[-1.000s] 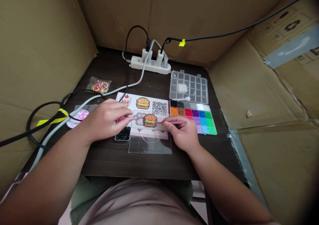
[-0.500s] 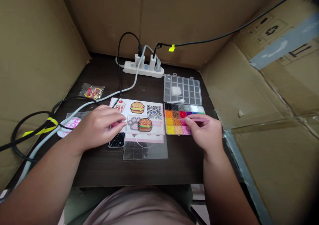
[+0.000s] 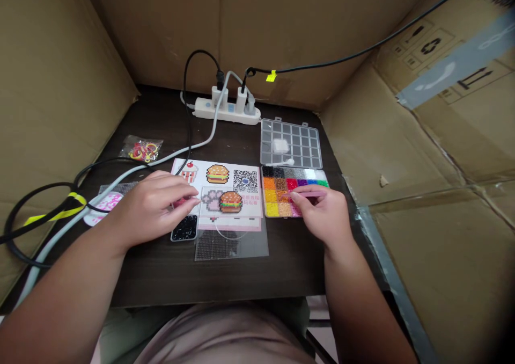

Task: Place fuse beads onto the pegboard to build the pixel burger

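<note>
My left hand (image 3: pixel 155 205) rests on the dark table, fingers pinched on a small pink thing at the left edge of the pattern card (image 3: pixel 219 184). A bead burger (image 3: pixel 230 201) lies on the clear pegboard (image 3: pixel 231 243) beside it. My right hand (image 3: pixel 322 213) pinches pink tweezers (image 3: pixel 311 194), whose tips lie over the orange and red cells of the open bead box (image 3: pixel 277 197). A small tray of black beads (image 3: pixel 184 228) sits just under my left fingers.
The bead box's clear lid (image 3: pixel 291 143) lies open behind it. A white power strip (image 3: pixel 225 111) with plugs stands at the back, and its cables (image 3: pixel 120 179) cross the left side. A bag of coloured rings (image 3: pixel 141 148) lies far left. Cardboard walls (image 3: pixel 60 85) enclose the table.
My right hand has moved with the tweezers from the burger on the pegboard rightward to the bead box. My left hand has stayed put. The view has shifted slightly.
</note>
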A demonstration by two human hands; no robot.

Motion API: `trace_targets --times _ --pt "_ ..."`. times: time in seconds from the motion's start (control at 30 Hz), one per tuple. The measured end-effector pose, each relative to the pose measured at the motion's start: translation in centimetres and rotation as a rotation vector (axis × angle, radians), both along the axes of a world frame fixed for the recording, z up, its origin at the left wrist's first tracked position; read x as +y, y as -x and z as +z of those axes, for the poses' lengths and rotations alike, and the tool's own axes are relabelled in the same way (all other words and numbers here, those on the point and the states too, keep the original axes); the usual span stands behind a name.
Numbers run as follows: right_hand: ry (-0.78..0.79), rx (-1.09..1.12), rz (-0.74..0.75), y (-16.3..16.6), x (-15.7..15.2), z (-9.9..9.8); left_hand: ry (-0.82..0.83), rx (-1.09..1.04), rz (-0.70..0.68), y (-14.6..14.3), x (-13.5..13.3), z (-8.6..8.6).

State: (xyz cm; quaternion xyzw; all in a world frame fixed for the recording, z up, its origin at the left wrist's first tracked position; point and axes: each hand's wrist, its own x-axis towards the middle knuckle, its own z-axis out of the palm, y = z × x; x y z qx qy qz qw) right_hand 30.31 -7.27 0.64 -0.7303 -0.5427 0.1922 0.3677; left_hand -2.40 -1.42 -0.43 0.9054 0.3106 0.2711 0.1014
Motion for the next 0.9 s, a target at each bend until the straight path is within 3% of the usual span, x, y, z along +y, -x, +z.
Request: trace_targets --times 0.9 --pt "-0.027 -0.018 -0.013 -0.29 0.02 -0.38 -0.006 -0.011 -0.013 -0.02 -0.04 0.25"
